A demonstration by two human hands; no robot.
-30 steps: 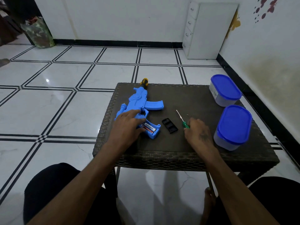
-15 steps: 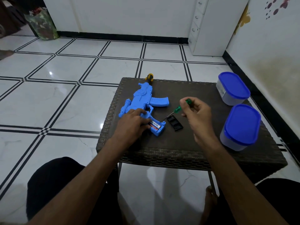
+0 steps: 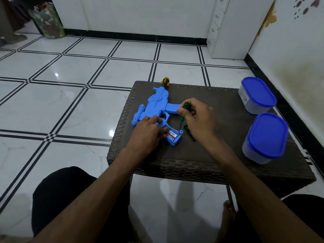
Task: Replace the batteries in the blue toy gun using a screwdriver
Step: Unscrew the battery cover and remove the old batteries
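The blue toy gun (image 3: pixel 156 106) lies on its side on a dark woven table (image 3: pixel 201 160), its yellow-and-black muzzle pointing away from me. Its grip compartment is open and a battery (image 3: pixel 171 134) shows inside. My left hand (image 3: pixel 149 132) rests on the gun's grip, fingers lying flat against the battery compartment. My right hand (image 3: pixel 198 118) grips a small green-handled screwdriver (image 3: pixel 183 114), held nearly upright with its tip down at the open compartment's end. The black compartment cover (image 3: pixel 189 131) lies on the table, mostly hidden behind my right hand.
Two clear tubs with blue lids stand on the table's right side, one at the far corner (image 3: pixel 256 94), one nearer (image 3: pixel 265 137). A white drawer unit (image 3: pixel 231 27) stands against the wall beyond. Tiled floor surrounds the table; my knees are below its front edge.
My right hand picked the screwdriver up off the table, lifted it and swung it left; its tip has now come down to the open battery compartment. My left hand stayed on the gun's grip.
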